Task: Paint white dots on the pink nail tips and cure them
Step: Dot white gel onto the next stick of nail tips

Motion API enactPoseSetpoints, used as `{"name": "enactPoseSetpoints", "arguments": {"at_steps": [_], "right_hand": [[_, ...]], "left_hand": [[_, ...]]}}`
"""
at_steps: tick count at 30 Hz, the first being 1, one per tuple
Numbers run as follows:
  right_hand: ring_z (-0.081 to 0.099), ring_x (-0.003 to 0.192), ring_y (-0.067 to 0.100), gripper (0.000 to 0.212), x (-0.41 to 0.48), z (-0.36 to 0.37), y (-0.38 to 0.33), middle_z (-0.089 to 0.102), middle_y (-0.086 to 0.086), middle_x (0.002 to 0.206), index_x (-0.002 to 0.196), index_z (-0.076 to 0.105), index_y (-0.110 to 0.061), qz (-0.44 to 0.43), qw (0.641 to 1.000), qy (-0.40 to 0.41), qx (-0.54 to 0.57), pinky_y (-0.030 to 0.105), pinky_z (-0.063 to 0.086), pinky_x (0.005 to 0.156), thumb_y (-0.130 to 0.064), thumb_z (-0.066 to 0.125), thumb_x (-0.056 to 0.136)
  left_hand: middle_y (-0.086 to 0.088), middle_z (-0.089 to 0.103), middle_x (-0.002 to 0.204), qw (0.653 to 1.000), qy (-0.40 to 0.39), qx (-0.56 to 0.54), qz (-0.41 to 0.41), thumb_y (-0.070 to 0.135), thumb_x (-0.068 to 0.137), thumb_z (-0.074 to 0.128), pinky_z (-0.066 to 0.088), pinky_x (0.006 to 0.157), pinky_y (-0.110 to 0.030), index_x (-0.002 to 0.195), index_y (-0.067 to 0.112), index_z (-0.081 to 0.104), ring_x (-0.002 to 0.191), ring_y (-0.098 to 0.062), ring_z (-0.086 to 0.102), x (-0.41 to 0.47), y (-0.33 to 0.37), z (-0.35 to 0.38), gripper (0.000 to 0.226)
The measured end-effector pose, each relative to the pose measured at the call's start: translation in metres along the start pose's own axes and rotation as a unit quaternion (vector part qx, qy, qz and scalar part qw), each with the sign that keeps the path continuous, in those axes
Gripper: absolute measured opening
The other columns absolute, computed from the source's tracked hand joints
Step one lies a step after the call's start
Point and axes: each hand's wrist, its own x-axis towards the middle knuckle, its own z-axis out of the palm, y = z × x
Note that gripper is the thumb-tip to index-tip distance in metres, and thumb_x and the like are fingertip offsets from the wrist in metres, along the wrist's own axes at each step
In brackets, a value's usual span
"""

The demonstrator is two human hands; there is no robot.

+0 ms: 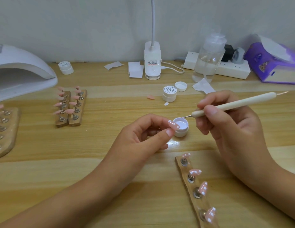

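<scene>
The left hand's [140,137] fingers [168,132] pinch a dotted nail tip [174,125] beside the gel pot [181,133], likely shortening reloads for the right hand's [229,129] pinched dotting pen [234,103].

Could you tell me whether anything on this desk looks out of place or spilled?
One plain pink nail tip lies loose on the table, left of the closed white jar, while most others sit on wooden holders. A small white scrap lies in front of that jar. Nothing looks spilled.

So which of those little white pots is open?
The pot at the dotting tool tip, white gel showing. The mid-table pot and the back-left pot have lids on.
</scene>
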Motion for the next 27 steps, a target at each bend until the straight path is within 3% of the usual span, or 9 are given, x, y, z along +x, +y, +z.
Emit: {"name": "enactPoseSetpoints", "arguments": {"at_steps": [27], "right_hand": [[0.059,0.064,0.010,0.008,-0.0011,0.0023,0.0003,0.064,-0.006,0.072,0.079,0.065,-0.028,0.015,0.999,-0.041,0.021,0.020,0.048,0.061,-0.023,0.060,0.081]], "left_hand": [[0.015,0.067,0.080,1.000,0.006,0.002,-0.006,0.016,0.080,0.064,0.049,0.066,-0.013,0.079,0.028,0.072,0.073,-0.001,0.058,0.0008,-0.0003,0.0007,0.014]]}}
